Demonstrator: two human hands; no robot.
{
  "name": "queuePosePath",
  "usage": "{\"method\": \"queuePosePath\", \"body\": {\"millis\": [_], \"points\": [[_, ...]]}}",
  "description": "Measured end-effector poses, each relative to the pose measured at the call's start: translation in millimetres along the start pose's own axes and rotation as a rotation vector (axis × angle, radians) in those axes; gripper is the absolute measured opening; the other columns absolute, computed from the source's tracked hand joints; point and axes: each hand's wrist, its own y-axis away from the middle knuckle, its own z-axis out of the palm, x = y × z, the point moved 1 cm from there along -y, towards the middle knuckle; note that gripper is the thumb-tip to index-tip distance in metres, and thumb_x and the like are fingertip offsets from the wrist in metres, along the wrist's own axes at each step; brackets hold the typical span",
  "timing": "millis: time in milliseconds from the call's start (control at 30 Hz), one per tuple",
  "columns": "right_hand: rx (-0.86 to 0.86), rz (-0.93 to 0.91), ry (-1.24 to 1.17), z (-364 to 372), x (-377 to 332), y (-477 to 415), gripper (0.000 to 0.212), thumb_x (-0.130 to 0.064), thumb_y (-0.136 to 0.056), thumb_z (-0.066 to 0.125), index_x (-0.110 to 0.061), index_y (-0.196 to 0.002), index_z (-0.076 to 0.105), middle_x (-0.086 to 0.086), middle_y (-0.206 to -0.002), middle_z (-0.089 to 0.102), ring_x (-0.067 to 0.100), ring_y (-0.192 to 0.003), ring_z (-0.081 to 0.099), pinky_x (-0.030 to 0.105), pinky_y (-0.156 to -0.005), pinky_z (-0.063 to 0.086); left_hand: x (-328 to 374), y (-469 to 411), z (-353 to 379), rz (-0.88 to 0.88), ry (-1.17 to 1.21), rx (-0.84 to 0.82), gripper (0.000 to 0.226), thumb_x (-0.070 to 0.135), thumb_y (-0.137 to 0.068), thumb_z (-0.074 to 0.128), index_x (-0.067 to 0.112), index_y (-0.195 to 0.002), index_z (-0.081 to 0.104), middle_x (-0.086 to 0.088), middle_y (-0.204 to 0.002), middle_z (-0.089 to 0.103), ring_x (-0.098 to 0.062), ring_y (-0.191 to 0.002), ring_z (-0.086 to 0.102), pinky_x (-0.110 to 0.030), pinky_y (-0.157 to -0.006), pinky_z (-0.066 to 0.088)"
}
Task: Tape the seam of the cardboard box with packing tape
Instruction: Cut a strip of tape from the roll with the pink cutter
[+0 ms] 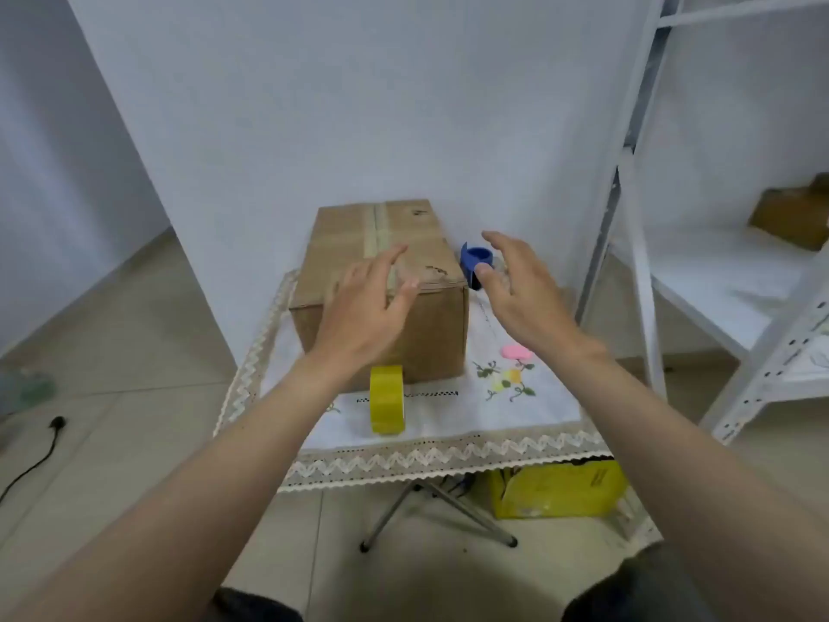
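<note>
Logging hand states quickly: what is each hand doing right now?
Left hand: open, empty, over the cardboard box.
Right hand: open, empty, near the blue tape cutter.

A plain storage room, it seems: bare white walls, tiled floor, a white metal rack holding a box (brown cardboard), and a small folding tabletop with embroidered cloth.

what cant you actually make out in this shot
Head view, the only one:
- Near end of the seam on the cardboard box: covered by the left hand, which is motion-blurred.
- Blue object beside the box: partly behind the right hand, so what it is cannot be told.
- Dark marks on the box top: too small to read.
- Yellow tape roll: loose end not visible.
</note>
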Motion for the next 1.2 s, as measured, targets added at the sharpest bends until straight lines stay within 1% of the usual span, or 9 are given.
{"method": "queuePosePath", "body": {"millis": [200, 367, 567, 733, 800, 867, 967, 1100, 1200], "points": [[-0.083, 0.136, 0.116, 35, 63, 6, 0.039, -0.047, -0.106, 0.044, -0.03, -0.14, 0.053, -0.003, -0.144, 0.055, 0.021, -0.129, 0.054, 0.046, -0.108, 0.048, -21, -12, 39, -0.184, -0.221, -0.028, 0.051, 0.058, -0.105, 0.032, 0.038, -0.15, 0.043, 0.011, -0.158, 0.045, -0.019, -0.154, 0.026, -0.069, -0.122, -0.001], [-0.14, 0.273, 0.182, 61, 103, 7, 0.039, -0.035, -0.107, 0.05, -0.022, -0.143, 0.055, 0.0, -0.15, 0.053, 0.022, -0.136, 0.051, 0.04, -0.111, 0.042, -18, -22, 58, -0.199, -0.359, 0.056, 0.046, 0.058, -0.104, 0.034, 0.034, -0.137, 0.055, 0.007, -0.147, 0.051, -0.023, -0.148, 0.034, -0.081, -0.114, 0.0], [-0.314, 0.423, 0.319, 84, 143, 8, 0.048, -0.015, -0.101, 0.048, -0.017, -0.149, 0.051, 0.011, -0.155, 0.045, 0.043, -0.142, 0.038, 0.049, -0.117, 0.035, -17, -25, 73, -0.223, -0.459, 0.1, 0.051, 0.062, -0.102, 0.032, 0.026, -0.129, 0.054, -0.003, -0.136, 0.051, -0.032, -0.14, 0.04, -0.087, -0.109, 0.003], [-0.399, 0.449, 0.425, 91, 146, 3, 0.046, -0.009, -0.098, 0.049, -0.02, -0.142, 0.059, 0.013, -0.141, 0.049, 0.045, -0.136, 0.034, 0.046, -0.111, 0.036, -24, -21, 79, -0.213, -0.476, 0.118, 0.058, 0.064, -0.1, 0.028, 0.025, -0.136, 0.05, -0.005, -0.141, 0.049, -0.032, -0.142, 0.039, -0.086, -0.11, 0.001], [-0.363, 0.434, 0.369, 93, 146, 3, 0.04, -0.006, -0.098, 0.051, -0.022, -0.133, 0.064, 0.013, -0.135, 0.052, 0.041, -0.128, 0.045, 0.043, -0.103, 0.043, -24, -19, 77, -0.198, -0.439, 0.13, 0.056, 0.063, -0.1, 0.029, 0.028, -0.139, 0.05, -0.001, -0.145, 0.048, -0.028, -0.146, 0.037, -0.084, -0.112, -0.003], [-0.28, 0.426, 0.163, 94, 135, 3, 0.034, -0.007, -0.1, 0.051, -0.023, -0.125, 0.067, 0.008, -0.121, 0.059, 0.026, -0.103, 0.06, 0.034, -0.081, 0.049, -25, -16, 74, -0.177, -0.389, 0.131, 0.053, 0.061, -0.101, 0.032, 0.03, -0.141, 0.049, 0.004, -0.15, 0.046, -0.024, -0.15, 0.033, -0.081, -0.114, -0.005], [-0.141, 0.433, -0.131, 89, 107, 4, 0.027, -0.011, -0.101, 0.05, -0.024, -0.121, 0.063, -0.004, -0.09, 0.059, 0.018, -0.071, 0.064, 0.028, -0.059, 0.046, -28, -8, 69, -0.133, -0.311, 0.125, 0.049, 0.057, -0.102, 0.036, 0.031, -0.142, 0.048, 0.009, -0.154, 0.045, -0.02, -0.154, 0.028, -0.079, -0.116, -0.004], [-0.219, 0.515, -0.285, 80, 74, 19, 0.028, -0.011, -0.103, 0.045, -0.027, -0.123, 0.056, -0.005, -0.094, 0.056, 0.022, -0.062, 0.075, 0.026, -0.04, 0.046, -21, 8, 65, -0.092, -0.154, 0.176, 0.039, 0.044, -0.1, 0.045, 0.028, -0.134, 0.055, 0.007, -0.148, 0.052, -0.016, -0.153, 0.031, -0.071, -0.121, -0.002], [-0.225, 0.522, -0.385, 75, 58, 28, 0.025, -0.016, -0.101, 0.06, -0.025, -0.124, 0.054, 0.0, -0.106, 0.062, 0.025, -0.054, 0.071, 0.024, -0.036, 0.04, -15, 21, 65, 0.017, -0.045, 0.189, 0.035, 0.022, -0.09, 0.053, 0.021, -0.125, 0.061, 0.003, -0.136, 0.061, -0.02, -0.147, 0.04, -0.061, -0.122, 0.02]]}}
